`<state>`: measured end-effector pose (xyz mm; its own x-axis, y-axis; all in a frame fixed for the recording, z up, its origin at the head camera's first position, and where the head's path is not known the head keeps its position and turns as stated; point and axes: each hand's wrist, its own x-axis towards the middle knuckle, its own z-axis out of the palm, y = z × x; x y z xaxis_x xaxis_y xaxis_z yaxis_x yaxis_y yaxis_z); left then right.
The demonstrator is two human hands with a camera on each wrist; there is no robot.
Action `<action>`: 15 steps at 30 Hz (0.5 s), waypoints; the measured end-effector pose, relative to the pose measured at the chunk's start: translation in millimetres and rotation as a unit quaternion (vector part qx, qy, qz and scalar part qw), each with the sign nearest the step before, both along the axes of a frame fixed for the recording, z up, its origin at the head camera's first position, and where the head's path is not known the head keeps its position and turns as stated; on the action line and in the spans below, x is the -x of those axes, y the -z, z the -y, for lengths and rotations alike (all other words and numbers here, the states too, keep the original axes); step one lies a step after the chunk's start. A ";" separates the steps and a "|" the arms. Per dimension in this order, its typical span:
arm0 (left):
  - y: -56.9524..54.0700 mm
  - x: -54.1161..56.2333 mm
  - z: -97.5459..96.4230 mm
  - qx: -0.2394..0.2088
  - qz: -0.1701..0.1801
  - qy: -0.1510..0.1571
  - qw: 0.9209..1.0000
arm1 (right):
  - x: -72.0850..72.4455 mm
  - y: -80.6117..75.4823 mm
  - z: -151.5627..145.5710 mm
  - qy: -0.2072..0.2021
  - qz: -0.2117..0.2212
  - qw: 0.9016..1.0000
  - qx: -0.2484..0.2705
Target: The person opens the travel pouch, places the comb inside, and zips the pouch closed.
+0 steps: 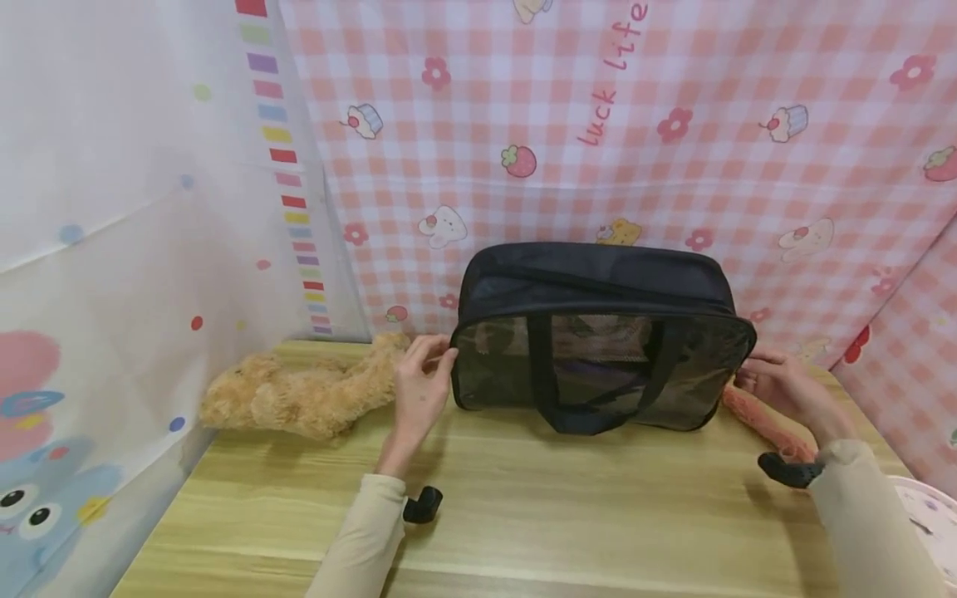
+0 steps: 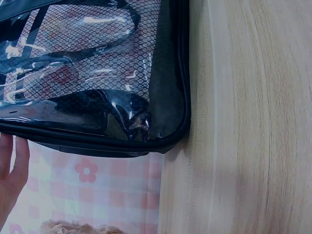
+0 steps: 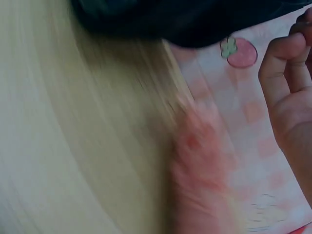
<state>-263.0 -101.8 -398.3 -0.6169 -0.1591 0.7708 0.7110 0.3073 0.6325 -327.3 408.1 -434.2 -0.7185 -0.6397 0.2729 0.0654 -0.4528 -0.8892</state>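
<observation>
A black bag [image 1: 598, 365] with a clear front panel and a dangling black strap handle stands upright on the wooden table. The thumb and fingertips of my left hand [image 1: 421, 386] pinch its left edge; in the left wrist view two fingertips meet the black piping. At the opposite end, my right hand [image 1: 792, 386] has bent fingers right at the bag's side. The right wrist view is blurred and cuts off those fingertips, so I cannot tell whether they grip the bag. Mesh [image 2: 87, 53] shows through the clear panel.
A shaggy tan plush thing [image 1: 299, 399] lies left of my left hand. Under my right forearm lies a fuzzy coral-pink thing [image 1: 770, 423]. A round white object [image 1: 927, 523] sits at the right border. Checked cloth [image 1: 568, 183] hangs behind the table [image 1: 583, 515].
</observation>
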 end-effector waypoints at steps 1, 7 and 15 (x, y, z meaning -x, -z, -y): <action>-0.2 0.6 -0.6 0.000 0.000 0.001 1.000 | 0.2 7.1 3.5 0.009 -0.011 0.999 0.035; -1.2 5.4 -1.7 -0.001 -0.001 0.009 1.000 | -9.4 42.6 29.0 0.066 -0.003 0.973 0.223; 5.9 -4.5 2.0 -0.001 0.023 0.010 1.000 | -23.7 49.0 40.0 0.107 0.027 0.957 0.268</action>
<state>-258.5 -103.8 -404.1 -0.6548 -0.1484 0.7411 0.6868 0.2924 0.6654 -303.6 368.2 -483.2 -0.8393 -0.2550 0.4801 -0.0410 -0.8510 -0.5236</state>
